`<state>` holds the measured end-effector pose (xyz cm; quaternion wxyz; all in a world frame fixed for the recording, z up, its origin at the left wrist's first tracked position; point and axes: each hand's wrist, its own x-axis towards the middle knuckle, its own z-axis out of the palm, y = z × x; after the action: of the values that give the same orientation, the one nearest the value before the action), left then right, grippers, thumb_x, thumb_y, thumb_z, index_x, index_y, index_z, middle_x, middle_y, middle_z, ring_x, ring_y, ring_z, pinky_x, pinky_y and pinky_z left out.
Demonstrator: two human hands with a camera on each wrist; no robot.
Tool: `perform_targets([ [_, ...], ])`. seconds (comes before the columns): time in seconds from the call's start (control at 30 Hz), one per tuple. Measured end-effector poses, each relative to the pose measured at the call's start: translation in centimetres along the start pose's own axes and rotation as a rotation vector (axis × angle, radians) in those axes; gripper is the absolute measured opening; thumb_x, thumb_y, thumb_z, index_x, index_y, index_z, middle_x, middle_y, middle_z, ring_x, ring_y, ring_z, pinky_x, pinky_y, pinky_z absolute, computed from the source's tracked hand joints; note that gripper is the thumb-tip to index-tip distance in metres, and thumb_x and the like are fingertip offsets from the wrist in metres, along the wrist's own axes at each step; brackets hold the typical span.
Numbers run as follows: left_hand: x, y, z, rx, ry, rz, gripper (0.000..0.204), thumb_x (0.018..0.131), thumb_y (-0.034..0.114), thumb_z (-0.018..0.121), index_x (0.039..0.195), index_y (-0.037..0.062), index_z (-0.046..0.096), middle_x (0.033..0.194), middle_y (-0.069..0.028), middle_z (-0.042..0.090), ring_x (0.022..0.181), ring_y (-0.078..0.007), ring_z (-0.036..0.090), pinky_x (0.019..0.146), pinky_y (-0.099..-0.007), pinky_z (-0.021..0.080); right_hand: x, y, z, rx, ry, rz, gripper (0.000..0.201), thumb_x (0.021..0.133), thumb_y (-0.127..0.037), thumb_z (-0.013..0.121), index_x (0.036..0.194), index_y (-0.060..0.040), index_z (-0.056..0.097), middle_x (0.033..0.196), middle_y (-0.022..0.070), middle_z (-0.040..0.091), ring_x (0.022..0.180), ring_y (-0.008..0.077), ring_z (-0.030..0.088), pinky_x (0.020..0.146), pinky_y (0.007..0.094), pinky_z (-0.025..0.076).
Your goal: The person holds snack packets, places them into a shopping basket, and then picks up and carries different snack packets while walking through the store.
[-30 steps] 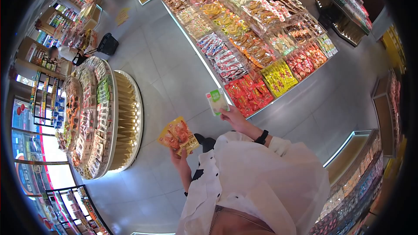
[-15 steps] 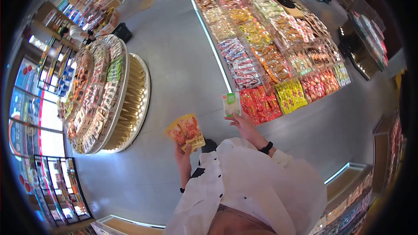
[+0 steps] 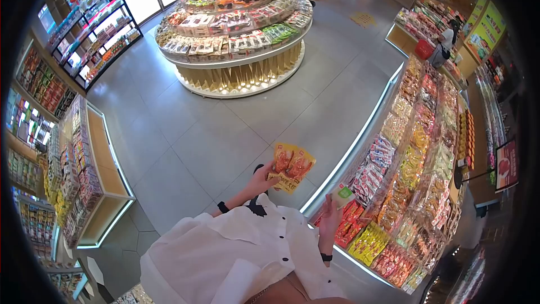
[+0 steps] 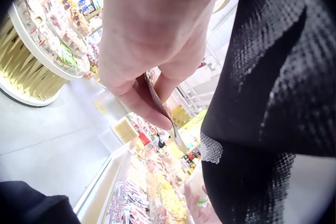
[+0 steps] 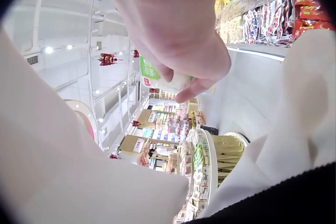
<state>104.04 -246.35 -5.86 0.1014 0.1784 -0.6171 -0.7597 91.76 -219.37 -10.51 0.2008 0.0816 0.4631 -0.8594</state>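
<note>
Smooth grey floor tiles [image 3: 225, 129] lie beyond the fingers, with thin straight joints; farther off is the round tiered display [image 3: 233, 65], white at its rim, its base of gold pleats. Left hand [image 3: 261, 180] pinches a flat yellow pouch [image 3: 293, 168] by its near edge, thumb and fingers closed on it; the rest extends past the fingertips. Its plastic looks glossy, and two orange-red shapes fill its upper part; the characters below them are too small to read. Right hand [image 3: 330, 219] holds a small white-and-green packet [image 3: 342, 195] between thumb and curled fingers, and the packet stands out above the fingertips. Its green label has white marks and one red corner patch, not readable. Shiny red bags [image 3: 347, 226] and yellow bags [image 3: 368, 243] are just beyond the right fingers.
</note>
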Motion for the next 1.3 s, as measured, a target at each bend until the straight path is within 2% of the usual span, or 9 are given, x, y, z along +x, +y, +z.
perform_targets([
  [0.43,0.4,0.6,0.0,-0.026,0.028,-0.003,0.060,0.091,-0.002,0.057,0.144,0.0006,0.031,0.110,-0.0123,0.062,0.088,-0.0179,0.065,0.071,-0.0308,0.057,1.8,0.5,-0.7,0.033,-0.074,0.021,0.036,0.098,-0.030,0.057,0.125,-0.0061,0.051,0.114,0.0095,0.063,0.106,0.0217,0.063,0.079,0.0278,0.054],
  [0.67,0.6,0.8,0.3,-0.010,0.014,0.014,0.060,0.090,-0.003,0.057,0.144,0.0008,0.032,0.107,-0.0120,0.063,0.088,-0.0176,0.066,0.072,-0.0309,0.057,1.7,0.7,-1.5,0.060,-0.104,0.049,0.031,0.097,-0.021,0.059,0.124,-0.0063,0.051,0.109,0.0075,0.064,0.101,0.0200,0.065,0.078,0.0277,0.055],
  [0.8,0.7,0.5,0.1,0.007,0.002,0.011,0.058,0.091,-0.002,0.058,0.143,0.0004,0.033,0.105,-0.0112,0.063,0.085,-0.0171,0.066,0.070,-0.0302,0.057,0.7,-0.3,0.9,0.012,-0.059,0.009,0.029,0.096,-0.011,0.060,0.123,-0.0047,0.052,0.110,0.0077,0.064,0.097,0.0195,0.065,0.075,0.0282,0.054],
  [0.9,0.5,0.4,0.2,0.021,-0.006,0.011,0.056,0.091,-0.001,0.058,0.142,0.0002,0.034,0.104,-0.0108,0.063,0.083,-0.0167,0.066,0.069,-0.0296,0.056,0.0,-1.1,2.2,0.009,-0.042,0.003,0.027,0.094,-0.005,0.059,0.120,-0.0046,0.054,0.110,0.0081,0.064,0.101,0.0198,0.063,0.079,0.0295,0.053],
  [0.97,0.3,0.7,0.4,0.019,0.005,0.024,0.055,0.091,-0.001,0.057,0.141,0.0002,0.035,0.104,-0.0105,0.063,0.081,-0.0165,0.066,0.069,-0.0294,0.056,0.4,-0.3,0.8,0.010,-0.081,0.013,0.028,0.092,-0.004,0.059,0.120,-0.0046,0.055,0.111,0.0084,0.064,0.103,0.0201,0.063,0.081,0.0303,0.053],
  [1.03,0.2,1.1,0.7,0.011,0.022,-0.011,0.055,0.092,0.000,0.058,0.142,0.0008,0.035,0.102,-0.0102,0.063,0.084,-0.0160,0.066,0.070,-0.0294,0.055,0.4,-0.4,0.1,-0.003,-0.141,0.026,0.028,0.091,-0.002,0.059,0.119,-0.0047,0.055,0.113,0.0088,0.064,0.105,0.0205,0.062,0.082,0.0312,0.052],
  [1.17,-0.6,1.6,1.3,-0.016,0.070,0.054,0.056,0.091,0.002,0.059,0.142,0.0007,0.036,0.105,-0.0106,0.063,0.088,-0.0161,0.064,0.072,-0.0300,0.055,-0.4,-0.6,0.7,-0.024,-0.137,0.092,0.029,0.093,-0.008,0.060,0.120,-0.0038,0.053,0.113,0.0094,0.063,0.105,0.0212,0.061,0.085,0.0328,0.051],
  [1.23,-1.6,1.4,1.2,0.125,0.065,0.022,0.056,0.093,0.007,0.059,0.143,-0.0009,0.035,0.113,-0.0126,0.059,0.104,-0.0183,0.059,0.080,-0.0304,0.055,-0.3,-0.3,0.3,-0.025,-0.101,0.188,0.033,0.095,-0.016,0.060,0.124,-0.0035,0.050,0.116,0.0098,0.060,0.108,0.0207,0.060,0.086,0.0299,0.051],
  [1.3,-2.7,0.7,1.0,0.221,0.120,0.072,0.057,0.092,0.009,0.061,0.143,-0.0010,0.035,0.113,-0.0126,0.059,0.104,-0.0183,0.058,0.084,-0.0310,0.052,0.8,0.5,-2.3,-0.061,-0.143,0.249,0.036,0.097,-0.018,0.058,0.127,-0.0032,0.047,0.118,0.0110,0.059,0.111,0.0216,0.058,0.089,0.0309,0.049],
])
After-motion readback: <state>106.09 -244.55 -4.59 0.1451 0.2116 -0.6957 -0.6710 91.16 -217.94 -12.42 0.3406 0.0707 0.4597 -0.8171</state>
